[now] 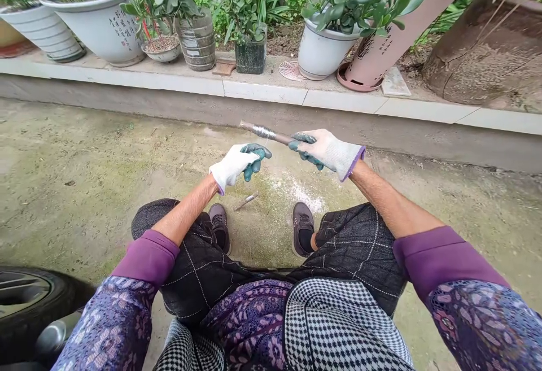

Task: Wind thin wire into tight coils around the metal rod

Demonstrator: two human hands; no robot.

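My right hand (311, 148), in a white glove with a green-grey coated palm, is closed around a brown stick (282, 138). Toward its far left end the stick is wound with a silvery wire (263, 131). My left hand (253, 160), gloved alike, is closed in a pinch just below and left of the wound part, apart from the stick. A faint thin strand seems to run from the winding down to its fingertips. On the ground between my shoes lies a short thin rod (247, 200) with a pale, shiny upper end.
White flecks (307, 197) are scattered on the mossy concrete ground (105, 162) by my right shoe (302, 224). Ahead runs a low tiled ledge (262, 91) with potted plants, including a white pot (324, 52) and a tall pink pot (381, 49). A wheel (34, 297) stands at lower left.
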